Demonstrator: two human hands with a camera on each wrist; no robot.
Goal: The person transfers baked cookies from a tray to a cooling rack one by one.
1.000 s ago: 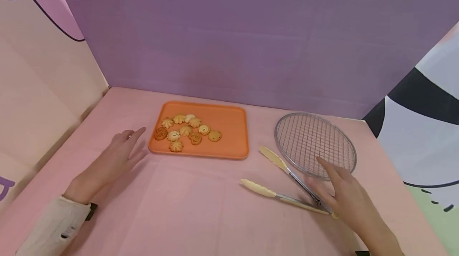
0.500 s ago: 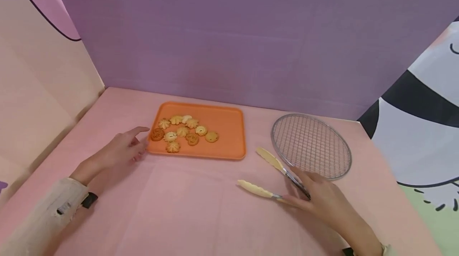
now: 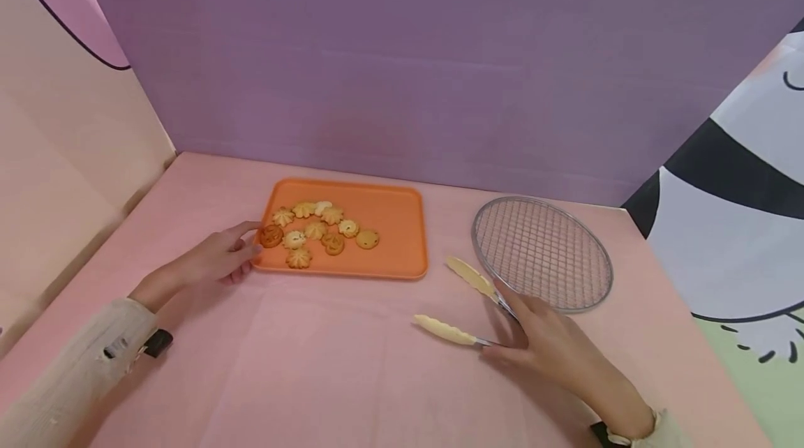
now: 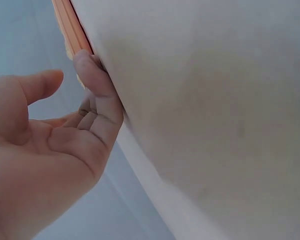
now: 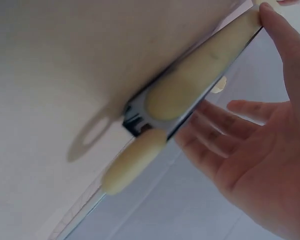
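An orange tray (image 3: 392,225) lies on the pink table, and several cookies (image 3: 315,230) rest on its left half. At the tray's left edge is my left hand (image 3: 216,256), its fingertips at the rim. The left wrist view shows the side of the tray (image 4: 72,25) close against a fingertip, while another digit stands apart from it. My right hand (image 3: 553,336) spans the tongs (image 3: 446,329), a digit on each arm; their cream tips spread apart toward the left. In the right wrist view, the tongs' hinge end (image 5: 140,120) shows beside the hand.
A round wire rack (image 3: 543,252) lies on the right, just beyond the tongs and right hand. Behind the table rises a purple wall (image 3: 377,71). Printed panels stand at the left and right sides.
My right hand has moved left from over the tongs' hinge end and now grips both arms. The left hand has come up to the tray's left edge. The head view shifted slightly.
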